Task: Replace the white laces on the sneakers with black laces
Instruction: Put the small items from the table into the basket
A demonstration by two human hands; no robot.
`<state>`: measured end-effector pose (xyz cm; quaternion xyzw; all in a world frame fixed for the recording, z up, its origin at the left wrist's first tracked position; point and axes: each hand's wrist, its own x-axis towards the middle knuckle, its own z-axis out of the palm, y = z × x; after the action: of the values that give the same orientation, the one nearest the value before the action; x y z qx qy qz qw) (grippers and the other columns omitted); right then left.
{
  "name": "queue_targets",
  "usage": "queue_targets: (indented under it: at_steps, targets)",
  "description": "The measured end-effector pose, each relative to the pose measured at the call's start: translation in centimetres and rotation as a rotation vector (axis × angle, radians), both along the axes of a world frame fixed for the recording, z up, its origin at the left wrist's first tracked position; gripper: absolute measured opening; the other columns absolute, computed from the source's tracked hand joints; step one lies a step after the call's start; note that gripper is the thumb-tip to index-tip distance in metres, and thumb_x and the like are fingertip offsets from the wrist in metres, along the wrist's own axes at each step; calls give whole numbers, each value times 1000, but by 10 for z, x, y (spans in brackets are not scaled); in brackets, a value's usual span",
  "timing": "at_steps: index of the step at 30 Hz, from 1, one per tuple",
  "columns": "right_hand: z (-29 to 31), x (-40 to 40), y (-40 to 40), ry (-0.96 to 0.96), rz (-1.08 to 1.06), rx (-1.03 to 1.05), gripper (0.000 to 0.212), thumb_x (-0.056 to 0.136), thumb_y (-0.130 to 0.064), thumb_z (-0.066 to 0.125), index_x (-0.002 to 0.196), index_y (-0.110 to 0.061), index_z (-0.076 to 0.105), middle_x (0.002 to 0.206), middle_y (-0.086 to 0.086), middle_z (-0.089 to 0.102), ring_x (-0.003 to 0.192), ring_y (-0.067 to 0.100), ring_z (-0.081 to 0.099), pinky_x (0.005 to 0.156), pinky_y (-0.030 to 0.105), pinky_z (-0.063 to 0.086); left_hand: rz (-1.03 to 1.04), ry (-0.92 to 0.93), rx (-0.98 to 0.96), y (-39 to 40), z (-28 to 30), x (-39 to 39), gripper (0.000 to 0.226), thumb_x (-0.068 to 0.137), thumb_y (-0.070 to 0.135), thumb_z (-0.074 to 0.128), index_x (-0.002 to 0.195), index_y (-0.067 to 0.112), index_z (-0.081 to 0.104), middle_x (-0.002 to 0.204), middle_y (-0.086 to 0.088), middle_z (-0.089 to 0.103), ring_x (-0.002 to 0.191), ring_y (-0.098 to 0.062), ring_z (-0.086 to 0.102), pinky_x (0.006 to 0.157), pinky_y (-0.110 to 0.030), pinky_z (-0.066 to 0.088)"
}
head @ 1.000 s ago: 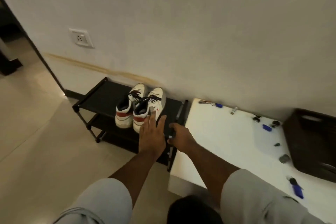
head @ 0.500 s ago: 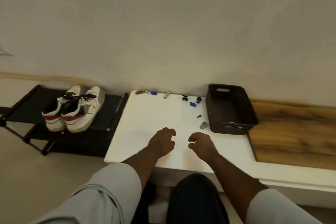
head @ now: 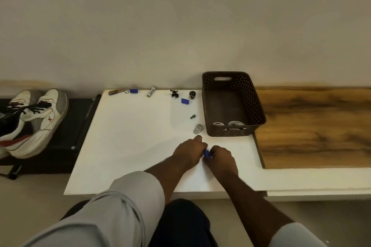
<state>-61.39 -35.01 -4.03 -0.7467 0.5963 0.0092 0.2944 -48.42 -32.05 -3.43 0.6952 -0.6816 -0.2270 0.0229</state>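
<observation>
Beside the basket (head: 258, 110), hands (head: 189, 151) meet; sneakers (head: 38, 122) leftward.

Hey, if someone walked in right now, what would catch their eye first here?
Probably the two hands, left hand and right hand, meeting over a small blue object at the front of the white tabletop. Next, the white sneakers, already wearing black laces, on the dark rack at far left, and the dark perforated basket holding white coils toward the right.
</observation>
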Motion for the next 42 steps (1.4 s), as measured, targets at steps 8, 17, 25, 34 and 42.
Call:
queue_targets:
  at_steps: [8,17,25,34,42]
  targets:
    - [33,-28,-11,-71,57,-4,29,91,-24,64,119,-18,64,119,-1,63,98,11,56,87,19,41,123,11,33,2,12,14,20,91,26,56,100,10,63,102,-7,58,95,-23,58,73,-27,42]
    - [131,-28,-137,135,241,-365,28,93,-20,56,119,-24,64,110,6,64,99,23,60,85,34,48,41,-284,-269,-126,112,3,7,87,25,59,92,29,61,96,3,66,102,-22,55,93,-40,31]
    - [87,0,-188,696,667,-473,22,93,-31,49,109,-26,62,118,2,63,121,24,46,107,46,22,-149,-559,46,-182,69,-26,19,92,37,54,106,26,60,111,0,67,113,-24,56,110,-44,14]
    - [77,-7,-183,664,589,-439,24,94,-25,49,114,-26,61,121,1,62,128,25,37,109,48,16,-20,-384,-108,-174,83,-11,25,89,35,60,112,25,61,116,-2,64,117,-24,51,105,-43,23]
    - [90,46,-60,16,540,-249,26,96,-10,44,117,-15,60,116,6,61,104,26,61,84,32,47,469,87,-225,-92,38,95,19,91,18,62,110,18,68,117,0,63,111,-20,58,92,-29,41]
